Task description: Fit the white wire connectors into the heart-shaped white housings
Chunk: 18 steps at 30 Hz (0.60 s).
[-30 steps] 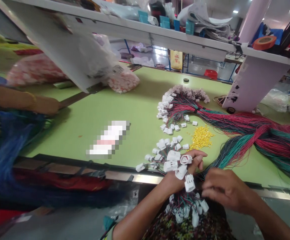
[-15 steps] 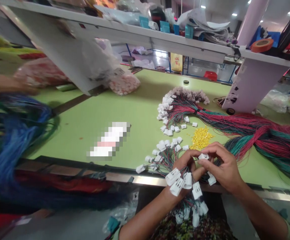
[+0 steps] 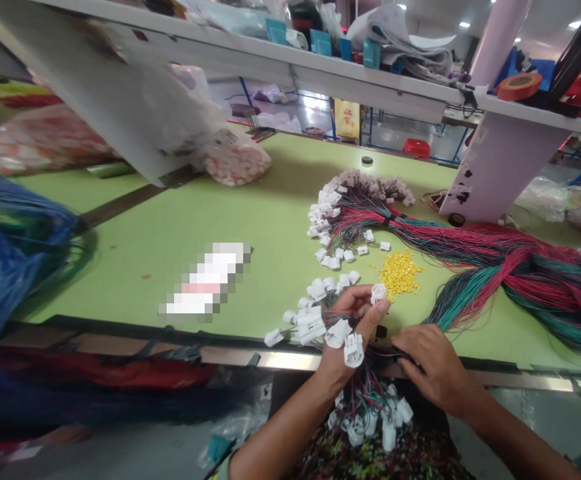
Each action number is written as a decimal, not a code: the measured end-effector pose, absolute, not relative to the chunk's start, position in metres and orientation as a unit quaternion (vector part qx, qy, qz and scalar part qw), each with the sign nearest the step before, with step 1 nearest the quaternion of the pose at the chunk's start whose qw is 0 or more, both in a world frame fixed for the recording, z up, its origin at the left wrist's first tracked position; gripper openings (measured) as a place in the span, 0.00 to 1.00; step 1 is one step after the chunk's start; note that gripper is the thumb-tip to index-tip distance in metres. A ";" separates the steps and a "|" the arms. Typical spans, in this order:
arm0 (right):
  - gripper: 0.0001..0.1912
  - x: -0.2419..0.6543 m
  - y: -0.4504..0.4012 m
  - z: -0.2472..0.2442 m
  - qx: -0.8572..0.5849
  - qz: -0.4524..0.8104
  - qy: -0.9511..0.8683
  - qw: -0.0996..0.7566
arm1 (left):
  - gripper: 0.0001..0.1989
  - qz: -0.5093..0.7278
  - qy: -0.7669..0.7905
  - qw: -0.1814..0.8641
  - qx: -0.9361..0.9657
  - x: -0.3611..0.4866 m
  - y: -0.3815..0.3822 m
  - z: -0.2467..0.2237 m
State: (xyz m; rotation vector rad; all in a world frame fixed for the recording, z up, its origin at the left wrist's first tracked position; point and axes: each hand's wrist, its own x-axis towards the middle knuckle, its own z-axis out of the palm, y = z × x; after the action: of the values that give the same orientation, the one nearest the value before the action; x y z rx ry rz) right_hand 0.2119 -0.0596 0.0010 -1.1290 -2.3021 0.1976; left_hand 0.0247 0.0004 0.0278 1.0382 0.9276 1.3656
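Note:
My left hand [image 3: 353, 327] pinches a white plastic connector [image 3: 379, 294] between thumb and fingertips, just in front of the pile of small yellow pieces [image 3: 401, 272]. More white connectors [image 3: 311, 325] on thin wires hang over and around its wrist. Closer to the table edge, my right hand [image 3: 433, 367] is closed, its thumb and fingers together on dark thin wires [image 3: 389, 353]. Below the hands, a cluster of wired connectors [image 3: 370, 427] hangs in front of my lap. How many wires the right fingers hold is hidden.
Behind the yellow pile lies a tied bundle of red, green and black wires [image 3: 435, 237] with white connectors at its end. A blue wire bundle [image 3: 5, 220] is at the left. A bag of pale pieces [image 3: 237, 160] stands by the left shelf support. A shelf [image 3: 270, 57] crosses above.
My right hand has left the white connector and moved down to the wires near the table edge. My left hand has risen slightly leftward with the connector. The blue bundle has shifted left in view.

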 end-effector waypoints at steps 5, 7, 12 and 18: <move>0.17 0.202 -0.085 -0.007 -0.370 0.025 -0.874 0.313 | 0.11 0.598 0.400 0.556 0.416 0.026 0.011 0.024; 0.15 0.198 -0.095 -0.008 -0.354 0.067 -0.897 0.256 | 0.11 0.600 0.405 0.548 0.420 0.025 0.013 0.020; 0.14 0.196 -0.103 0.013 -0.342 0.153 -0.914 0.155 | 0.09 0.555 0.376 0.501 0.547 0.020 0.014 0.021; 0.09 0.225 -0.053 0.039 -0.453 0.209 -0.812 0.302 | 0.08 0.530 0.356 0.455 0.621 0.015 0.008 0.025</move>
State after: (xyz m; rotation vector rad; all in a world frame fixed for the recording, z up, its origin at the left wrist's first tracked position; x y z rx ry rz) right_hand 0.2248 -0.0528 0.0387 -1.2011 -2.1535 0.5541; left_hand 0.0153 0.0076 0.0247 1.5323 0.8794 1.3065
